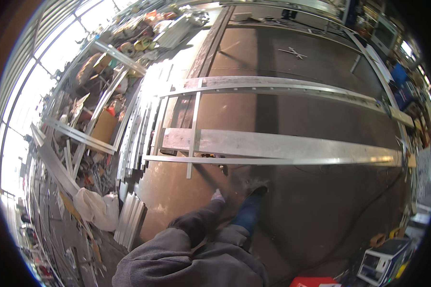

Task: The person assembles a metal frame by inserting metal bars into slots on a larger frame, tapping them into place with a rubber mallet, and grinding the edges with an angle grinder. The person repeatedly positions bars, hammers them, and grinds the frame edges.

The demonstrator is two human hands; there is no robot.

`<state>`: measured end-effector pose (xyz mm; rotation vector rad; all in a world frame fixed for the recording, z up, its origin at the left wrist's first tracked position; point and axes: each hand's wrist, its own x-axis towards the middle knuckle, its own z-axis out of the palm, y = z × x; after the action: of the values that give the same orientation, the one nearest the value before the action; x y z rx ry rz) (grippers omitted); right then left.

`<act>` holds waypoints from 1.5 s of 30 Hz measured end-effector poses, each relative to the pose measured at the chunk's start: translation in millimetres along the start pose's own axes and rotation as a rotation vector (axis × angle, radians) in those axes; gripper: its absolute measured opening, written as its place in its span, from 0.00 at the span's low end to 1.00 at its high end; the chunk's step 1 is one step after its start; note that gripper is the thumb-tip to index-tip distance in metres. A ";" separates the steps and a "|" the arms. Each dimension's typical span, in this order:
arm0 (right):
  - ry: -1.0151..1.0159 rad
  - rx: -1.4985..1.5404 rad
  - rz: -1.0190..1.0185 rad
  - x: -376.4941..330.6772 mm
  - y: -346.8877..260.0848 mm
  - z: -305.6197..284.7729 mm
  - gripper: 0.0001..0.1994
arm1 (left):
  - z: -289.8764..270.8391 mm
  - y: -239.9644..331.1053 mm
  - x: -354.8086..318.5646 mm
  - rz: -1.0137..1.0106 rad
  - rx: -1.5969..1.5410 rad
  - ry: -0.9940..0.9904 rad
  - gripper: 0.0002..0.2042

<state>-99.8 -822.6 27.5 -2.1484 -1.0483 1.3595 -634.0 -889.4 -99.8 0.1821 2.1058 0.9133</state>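
My left hand (217, 195) hangs low in front of me at the end of a dark sleeve, small in view, so its fingers are hard to make out. Beyond it lies a small black and yellow tool (222, 168), partly covered by a long thin metal rail (273, 161). Just behind that rail runs a wide flat metal profile (254, 142). A narrow crosspiece (195, 119) joins this rail to a farther long rail (282, 88) at the left end. My right hand does not show.
Long metal profiles (141, 119) are stacked along the left, beside a heap of scrap with a cardboard box (105, 125). Nearer are a white sack (96, 208) and short profiles (130, 221). A red object (316, 281) and a blue-and-white case (384, 262) stand at lower right.
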 end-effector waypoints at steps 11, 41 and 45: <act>-0.196 -0.399 -0.075 88.3 55.4 -63.9 0.11 | -28.5 182.6 120.7 0.050 0.411 0.164 0.27; 0.387 -0.223 -0.759 1142.7 -627.5 -472.3 0.28 | 696.2 568.7 -27.6 -0.042 0.597 -0.134 0.29; 0.401 -0.442 -0.866 1231.9 -736.9 -383.7 0.24 | 720.2 573.7 -57.9 -0.104 0.529 -0.056 0.29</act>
<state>265.9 615.5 -47.6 -1.7226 -1.8923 0.3037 -168.3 -102.8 25.3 0.3599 2.2403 0.2710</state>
